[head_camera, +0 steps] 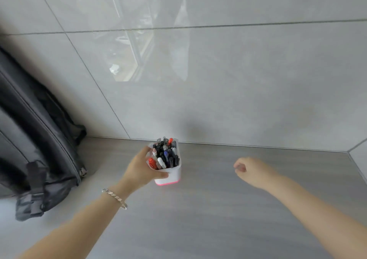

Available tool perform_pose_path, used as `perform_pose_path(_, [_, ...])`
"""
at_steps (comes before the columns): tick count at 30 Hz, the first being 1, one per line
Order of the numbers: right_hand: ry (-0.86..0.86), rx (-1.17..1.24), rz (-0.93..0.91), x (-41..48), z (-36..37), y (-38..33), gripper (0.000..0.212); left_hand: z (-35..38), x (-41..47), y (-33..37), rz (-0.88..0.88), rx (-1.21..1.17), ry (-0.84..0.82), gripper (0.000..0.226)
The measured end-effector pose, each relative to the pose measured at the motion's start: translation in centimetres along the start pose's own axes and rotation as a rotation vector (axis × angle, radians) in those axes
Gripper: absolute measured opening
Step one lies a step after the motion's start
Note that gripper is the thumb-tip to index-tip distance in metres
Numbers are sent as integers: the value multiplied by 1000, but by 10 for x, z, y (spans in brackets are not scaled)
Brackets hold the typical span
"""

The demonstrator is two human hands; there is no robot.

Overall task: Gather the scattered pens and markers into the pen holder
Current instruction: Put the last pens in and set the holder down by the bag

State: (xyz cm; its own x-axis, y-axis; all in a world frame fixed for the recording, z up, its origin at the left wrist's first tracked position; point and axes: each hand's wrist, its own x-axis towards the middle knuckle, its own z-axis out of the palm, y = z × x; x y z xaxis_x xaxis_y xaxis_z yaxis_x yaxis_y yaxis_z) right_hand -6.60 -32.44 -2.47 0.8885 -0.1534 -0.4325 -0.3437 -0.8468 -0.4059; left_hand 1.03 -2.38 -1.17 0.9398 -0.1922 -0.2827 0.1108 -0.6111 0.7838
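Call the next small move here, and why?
Probably let go: the left hand wraps the pen holder, which stands upright on the counter near the wall, packed with pens and markers. No loose pens show on the visible counter. The right hand hangs loosely curled and appears empty. So easing the left hand off looks right.

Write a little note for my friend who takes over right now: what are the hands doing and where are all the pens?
Left hand: wrapped around the white plastic pen holder with the pink base, which stands on the grey wood-grain tabletop near the tiled wall.
Right hand: loosely curled, holding nothing, in the air to the holder's right.
Pens and markers: black, red, white and blue ones stand packed in the holder.
Done: no loose pens show on the tabletop.
Left: probably just letting go; check outside this view.
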Motion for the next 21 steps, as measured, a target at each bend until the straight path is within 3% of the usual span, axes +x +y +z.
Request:
perform_pose_path(5, [-1, -5, 12, 8, 18, -55, 24, -57, 43, -33, 29, 26, -62, 66])
perform_pose_path(12, [-43, -16, 77, -1, 33, -88, 26, -81, 79, -56, 20, -88, -187, 63])
perform_pose_path(17, [-53, -37, 89, -4, 35, -90, 26, -61, 73, -60, 47, -195, -82, 101])
perform_pose_path(18, [-58, -36, 93, -5, 35, -90, 26, -53, 69, -60, 33, -221, -43, 101])
perform_pose_path(21, [-53, -46, 97, -6, 34, -88, 26, -32, 66, -62, -2, -393, 96, 70])
